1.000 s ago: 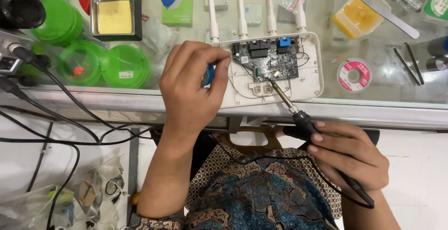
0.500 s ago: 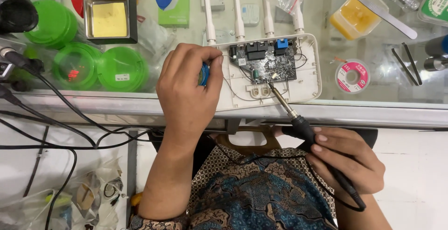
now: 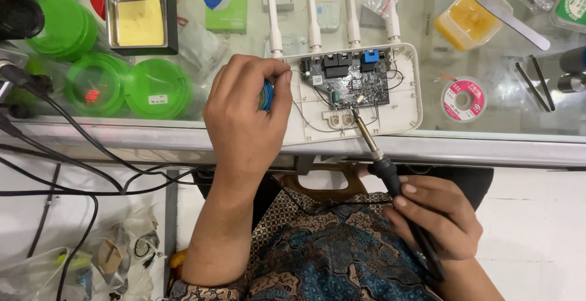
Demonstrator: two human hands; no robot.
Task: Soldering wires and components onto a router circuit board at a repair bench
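Note:
An opened white router [image 3: 400, 115] with several white antennas lies on the glass counter, its dark circuit board [image 3: 353, 82] exposed. My right hand [image 3: 436, 221] grips a black soldering iron [image 3: 386, 170]; its metal tip rests at the board's lower edge. My left hand [image 3: 244, 115] sits at the router's left end, closed on a small blue spool [image 3: 266, 96] that is mostly hidden by the fingers.
Green round containers [image 3: 125, 84] and a tray with a yellow sponge [image 3: 139, 23] stand at the left. A pink solder spool [image 3: 463, 99], tweezers [image 3: 537, 84] and a yellow tub [image 3: 467, 20] lie at the right. Black cables [image 3: 73, 173] run below the counter's metal edge.
The iron's tip has shifted slightly along the board's lower edge. Both hands keep their holds, and the view has moved a little.

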